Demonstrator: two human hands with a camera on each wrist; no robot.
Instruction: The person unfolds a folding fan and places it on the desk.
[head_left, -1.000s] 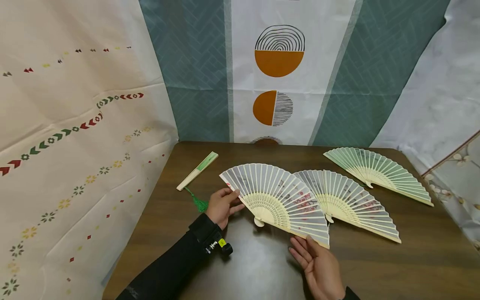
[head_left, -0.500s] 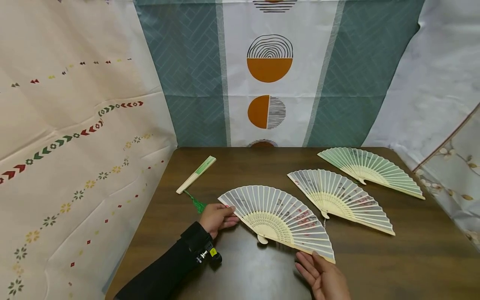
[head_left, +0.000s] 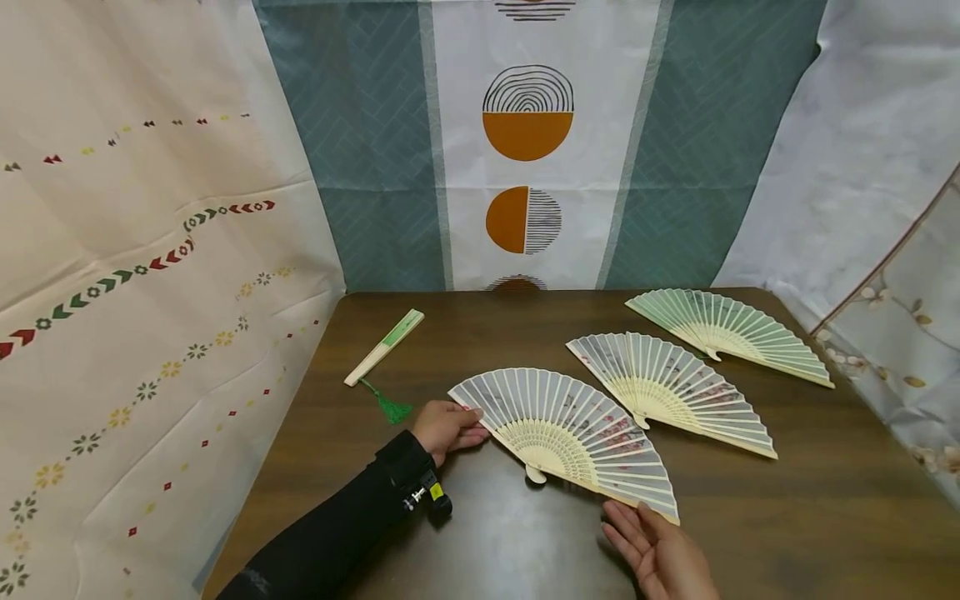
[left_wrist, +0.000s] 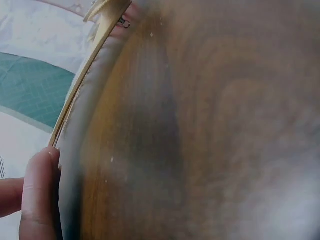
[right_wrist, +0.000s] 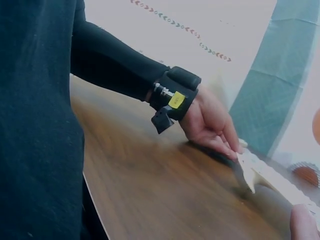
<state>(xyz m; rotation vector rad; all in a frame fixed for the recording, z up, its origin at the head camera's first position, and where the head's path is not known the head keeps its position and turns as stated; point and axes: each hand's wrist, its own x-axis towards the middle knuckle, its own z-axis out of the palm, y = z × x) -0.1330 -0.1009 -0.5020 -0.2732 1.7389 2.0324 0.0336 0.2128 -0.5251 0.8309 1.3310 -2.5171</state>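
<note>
White fan (head_left: 558,446) is spread open near mid-surface (head_left: 480,550), held at both outer edges; whether its underside touches the surface cannot be told. Left hand (head_left: 446,429), at its 9 o'clock, is nearly closed, thumb and fingers pinching one edge. Right hand (head_left: 662,546), between 4 and 5 o'clock, is partly open, thumb over the opposite edge and loosely bent fingers beneath: a light pinch. Pivot knob (head_left: 536,474) lies between the hands. A second white fan (head_left: 678,396) sits at 2 o'clock, a green fan (head_left: 731,327) beyond it on that bearing; a folded fan (head_left: 384,348) with green tassel (head_left: 393,409) lies at 10 o'clock. Handling estimate: very light, floppy cloth on thin, bendy ribs; smooth edges may slip slightly, and cloth could crease or tear. Best hold: the two stiffer outer ribs or the pivot, not the cloth.
</note>
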